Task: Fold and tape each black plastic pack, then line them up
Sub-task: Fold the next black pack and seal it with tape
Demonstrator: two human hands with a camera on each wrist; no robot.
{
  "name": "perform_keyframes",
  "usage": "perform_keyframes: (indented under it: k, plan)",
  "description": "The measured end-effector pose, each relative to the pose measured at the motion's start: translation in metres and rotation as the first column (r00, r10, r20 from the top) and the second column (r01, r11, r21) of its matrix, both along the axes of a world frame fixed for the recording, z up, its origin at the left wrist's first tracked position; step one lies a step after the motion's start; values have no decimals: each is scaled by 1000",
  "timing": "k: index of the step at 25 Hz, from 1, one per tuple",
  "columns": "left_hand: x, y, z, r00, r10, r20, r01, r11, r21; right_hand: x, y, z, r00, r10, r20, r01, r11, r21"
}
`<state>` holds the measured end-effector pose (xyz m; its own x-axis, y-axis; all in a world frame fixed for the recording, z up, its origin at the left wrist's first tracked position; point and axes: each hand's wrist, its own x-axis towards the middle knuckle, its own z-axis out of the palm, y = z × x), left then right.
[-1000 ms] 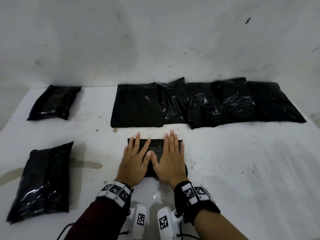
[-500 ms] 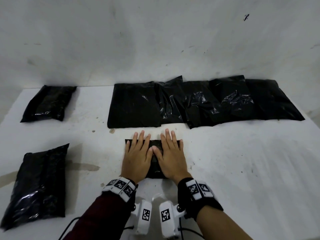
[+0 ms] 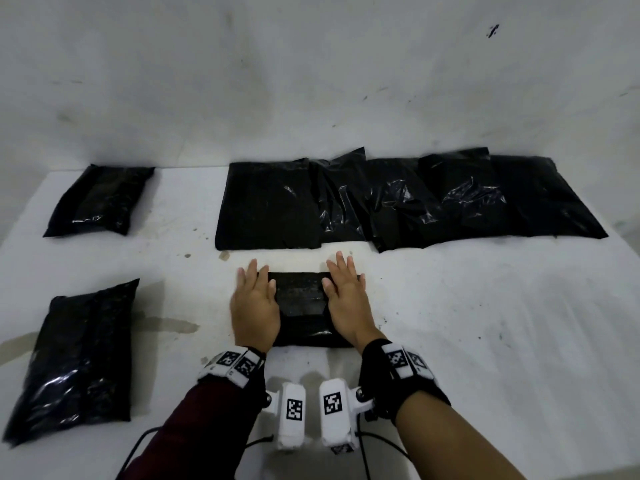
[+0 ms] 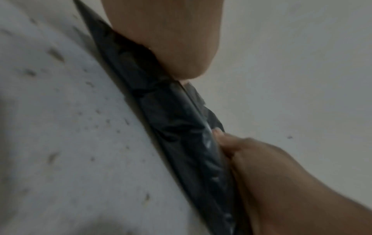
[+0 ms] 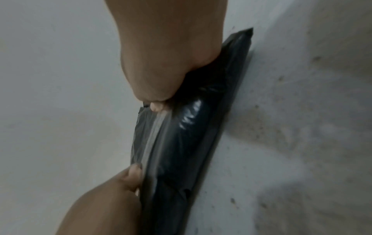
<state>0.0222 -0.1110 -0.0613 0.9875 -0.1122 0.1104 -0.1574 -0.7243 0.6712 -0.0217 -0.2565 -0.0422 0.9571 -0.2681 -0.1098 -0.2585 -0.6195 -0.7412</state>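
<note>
The folded pack [image 3: 300, 308] lay near the worktop's [image 3: 485, 341] front edge, middle. The left hand [image 3: 255, 308] and right hand [image 3: 347, 303], together a second before, had slid apart to its ends, fingers flat, pressing; likely smoothing the tape.

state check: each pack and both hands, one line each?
pack under the hands: folded, lying flat on the table, pressed at both ends.
left hand: flat, fingers straight, pressing the pack's left end.
right hand: flat, fingers straight, pressing the pack's right end.
back row of packs: overlapping side by side, by the wall.
far-left pack: lying alone.
near-left pack: lying alone, untouched.
</note>
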Motion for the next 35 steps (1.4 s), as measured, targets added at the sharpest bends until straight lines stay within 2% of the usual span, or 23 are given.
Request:
perform_keyframes:
  k: [1, 2, 4, 6, 8, 10, 12, 14, 16, 18, 19, 21, 23, 24, 25, 26, 27, 29, 33, 35]
  plan:
    - [-4, -5, 3, 998, 29, 59, -33, 997, 76, -2, -2, 2, 1000, -19, 20, 18, 998, 57]
    - [-9, -10, 7, 997, 10, 80, -19, 994, 112, -6, -4, 2, 999, -15, 36, 13, 999, 34]
    - [-18, -19, 10, 990, -144, 5, 140, 968, 207, -15, -3, -1, 997, 76, 7, -74, 986, -149]
    - [-17, -14, 4, 949, -314, -29, 307, 897, 318, -22, -1, -8, 989, 146, -20, -147, 970, -195]
    - [-7, 0, -5, 902, -430, -45, 427, 873, 236, -20, -6, -11, 987, 160, 4, -159, 982, -103]
    - [-2, 16, -8, 886, -458, -81, 463, 883, 77, -18, -13, -8, 985, 171, 18, -169, 983, -64]
    - [-5, 26, -10, 927, -366, -85, 372, 924, 84, -17, -17, -7, 983, 184, -9, -184, 976, -113]
    - [-11, 24, -9, 973, -229, -42, 231, 931, 284, -20, -22, -6, 984, 170, -46, -176, 951, -255]
    - [-10, 21, -2, 996, -88, 8, 78, 915, 397, -29, -19, -2, 986, 165, 37, -130, 881, -456]
    - [-6, 20, 9, 994, 59, 90, -88, 933, 350, -37, -16, 3, 971, 187, 148, -55, 778, -626]
    - [-9, 19, 16, 991, 102, 82, -122, 947, 296, -38, -13, 7, 968, 166, 188, -6, 765, -644]
    - [-21, 10, 25, 995, 103, 12, -103, 976, 190, -35, -7, 13, 949, 142, 281, 62, 791, -608]
    - [-39, -1, 24, 996, -36, -85, 48, 989, 139, -23, 6, 14, 938, 91, 335, 91, 867, -490]
    - [-46, -6, 19, 987, -112, -116, 128, 982, 142, -18, 15, 12, 961, 81, 266, 39, 907, -418]
    - [-51, -10, 13, 978, -164, -127, 182, 973, 145, -16, 24, 8, 986, 106, 131, -56, 940, -337]
    - [-53, -12, 7, 975, -189, -116, 205, 968, 144, -17, 29, 2, 985, 170, -1, -165, 952, -259]
    - [-53, -12, 2, 976, -193, -104, 206, 969, 133, -17, 32, -3, 973, 225, -58, -233, 953, -192]
    - [-48, -9, -6, 976, -203, -84, 211, 972, 103, -18, 32, -12, 970, 243, -10, -243, 960, -137]
    - [-38, 5, -14, 928, -364, -85, 362, 932, -38, -15, 27, -16, 976, 216, 4, -215, 974, -70]
    - [-39, 8, -14, 921, -386, -50, 383, 921, -67, -14, 27, -15, 975, 222, 18, -222, 975, -21]
